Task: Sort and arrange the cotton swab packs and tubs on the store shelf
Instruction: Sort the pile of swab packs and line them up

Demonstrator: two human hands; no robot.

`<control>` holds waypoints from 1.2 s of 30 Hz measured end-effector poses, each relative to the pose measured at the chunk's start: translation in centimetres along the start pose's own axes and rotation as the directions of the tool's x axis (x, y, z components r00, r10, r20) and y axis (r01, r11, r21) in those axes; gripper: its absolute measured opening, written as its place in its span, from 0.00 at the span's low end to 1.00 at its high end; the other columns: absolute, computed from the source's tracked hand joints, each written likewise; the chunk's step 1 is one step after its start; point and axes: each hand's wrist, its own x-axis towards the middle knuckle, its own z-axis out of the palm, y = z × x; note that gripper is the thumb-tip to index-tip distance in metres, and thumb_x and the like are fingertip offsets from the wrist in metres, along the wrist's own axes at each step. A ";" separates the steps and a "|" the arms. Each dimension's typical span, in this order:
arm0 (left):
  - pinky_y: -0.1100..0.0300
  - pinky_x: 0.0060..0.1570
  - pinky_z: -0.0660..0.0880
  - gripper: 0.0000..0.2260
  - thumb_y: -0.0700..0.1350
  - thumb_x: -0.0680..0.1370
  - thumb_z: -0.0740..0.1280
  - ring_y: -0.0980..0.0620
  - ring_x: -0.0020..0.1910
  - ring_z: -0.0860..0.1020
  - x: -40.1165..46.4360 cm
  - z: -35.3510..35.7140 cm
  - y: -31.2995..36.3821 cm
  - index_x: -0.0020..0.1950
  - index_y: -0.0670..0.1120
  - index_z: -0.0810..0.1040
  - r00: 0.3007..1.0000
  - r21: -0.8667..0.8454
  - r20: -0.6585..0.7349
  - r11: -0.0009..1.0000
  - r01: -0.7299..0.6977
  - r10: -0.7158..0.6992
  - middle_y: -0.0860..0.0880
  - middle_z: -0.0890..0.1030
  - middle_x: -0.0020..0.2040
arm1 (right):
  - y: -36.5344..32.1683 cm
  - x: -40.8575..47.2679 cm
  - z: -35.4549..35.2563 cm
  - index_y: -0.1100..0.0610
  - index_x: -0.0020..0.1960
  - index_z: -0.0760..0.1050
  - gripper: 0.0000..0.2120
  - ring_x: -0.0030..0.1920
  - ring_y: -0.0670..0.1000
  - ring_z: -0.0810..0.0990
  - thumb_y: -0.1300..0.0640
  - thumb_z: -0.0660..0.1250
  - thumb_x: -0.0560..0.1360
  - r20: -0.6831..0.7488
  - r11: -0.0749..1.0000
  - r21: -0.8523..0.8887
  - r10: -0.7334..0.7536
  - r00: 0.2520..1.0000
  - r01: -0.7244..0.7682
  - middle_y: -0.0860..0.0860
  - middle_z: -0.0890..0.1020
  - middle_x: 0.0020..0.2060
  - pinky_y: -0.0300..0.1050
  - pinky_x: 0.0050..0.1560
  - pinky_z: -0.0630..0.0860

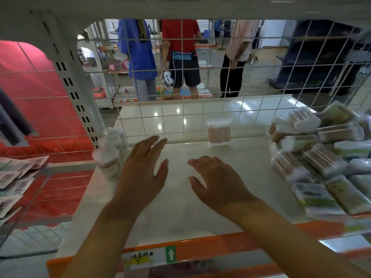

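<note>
My left hand (143,171) and my right hand (215,181) hover palm down over the white shelf (180,213), fingers spread and holding nothing. Round cotton swab tubs (111,157) stand in a blurred cluster at the shelf's left edge, just beside my left hand. One flat clear swab pack (219,133) stands upright against the wire back grid, beyond my right hand. A loose pile of swab packs and tubs (321,157) covers the right side of the shelf.
A white wire grid (180,121) closes the back of the shelf. An orange price rail (200,249) runs along the front edge. Barcoded packets (14,177) lie on the neighbouring shelf at left. Three people stand beyond the grid.
</note>
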 end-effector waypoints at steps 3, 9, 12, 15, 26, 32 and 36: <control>0.51 0.60 0.64 0.22 0.50 0.76 0.56 0.40 0.61 0.75 0.2 1.2 2.2 0.64 0.39 0.73 0.997 -0.002 0.059 0.999 -0.044 0.044 0.39 0.76 0.61 | 1.3 -0.8 -1.3 0.53 0.72 0.62 0.21 0.65 0.50 0.68 0.50 0.55 0.80 -0.013 0.999 -0.024 0.024 1.000 -0.024 0.50 0.71 0.66 0.43 0.63 0.67; 0.54 0.58 0.68 0.22 0.50 0.76 0.56 0.42 0.61 0.74 1.1 3.7 7.4 0.64 0.38 0.73 0.988 -0.076 0.126 0.994 -0.078 0.087 0.41 0.76 0.61 | 4.8 -3.3 -3.9 0.52 0.71 0.62 0.21 0.65 0.51 0.68 0.50 0.55 0.79 -0.008 0.995 -0.042 0.091 0.996 -0.091 0.50 0.69 0.66 0.44 0.62 0.67; 0.55 0.56 0.69 0.22 0.50 0.75 0.56 0.43 0.60 0.74 1.3 5.0 10.3 0.64 0.39 0.74 0.985 -0.109 0.143 0.991 -0.082 0.097 0.42 0.77 0.61 | 7.0 -4.5 -5.2 0.51 0.72 0.60 0.21 0.65 0.50 0.66 0.49 0.54 0.80 0.010 0.991 -0.060 0.117 0.993 -0.116 0.49 0.68 0.67 0.43 0.61 0.65; 0.55 0.56 0.69 0.22 0.51 0.75 0.56 0.46 0.60 0.72 1.5 6.4 12.9 0.63 0.40 0.75 0.984 -0.143 0.151 0.987 -0.078 0.099 0.42 0.77 0.60 | 9.0 -5.7 -6.3 0.51 0.72 0.60 0.22 0.66 0.50 0.66 0.49 0.54 0.80 0.028 0.987 -0.052 0.151 0.988 -0.150 0.48 0.67 0.68 0.42 0.62 0.63; 0.57 0.58 0.65 0.23 0.51 0.74 0.56 0.53 0.60 0.67 2.6 10.6 22.5 0.63 0.41 0.75 0.982 -0.229 0.164 0.972 -0.058 0.097 0.44 0.77 0.60 | 16.6 -11.3 -9.1 0.61 0.56 0.78 0.17 0.47 0.60 0.81 0.54 0.63 0.70 -0.161 0.990 0.040 0.142 0.977 -0.137 0.58 0.83 0.48 0.53 0.45 0.79; 0.59 0.58 0.66 0.23 0.49 0.72 0.57 0.51 0.59 0.68 2.8 12.9 27.6 0.62 0.41 0.76 0.980 -0.283 0.157 0.956 -0.074 0.123 0.44 0.78 0.60 | 21.0 -14.2 -11.2 0.54 0.62 0.75 0.21 0.49 0.59 0.79 0.55 0.60 0.70 -0.147 0.988 0.063 0.146 0.978 -0.138 0.55 0.82 0.49 0.50 0.46 0.76; 0.64 0.56 0.64 0.21 0.47 0.71 0.58 0.50 0.57 0.69 3.4 14.7 30.3 0.59 0.40 0.77 0.978 -0.323 0.151 0.942 -0.088 0.143 0.42 0.79 0.56 | 24.3 -15.9 -12.7 0.60 0.56 0.78 0.18 0.50 0.62 0.78 0.54 0.60 0.70 -0.163 0.978 0.057 0.206 0.965 -0.199 0.58 0.81 0.49 0.55 0.46 0.77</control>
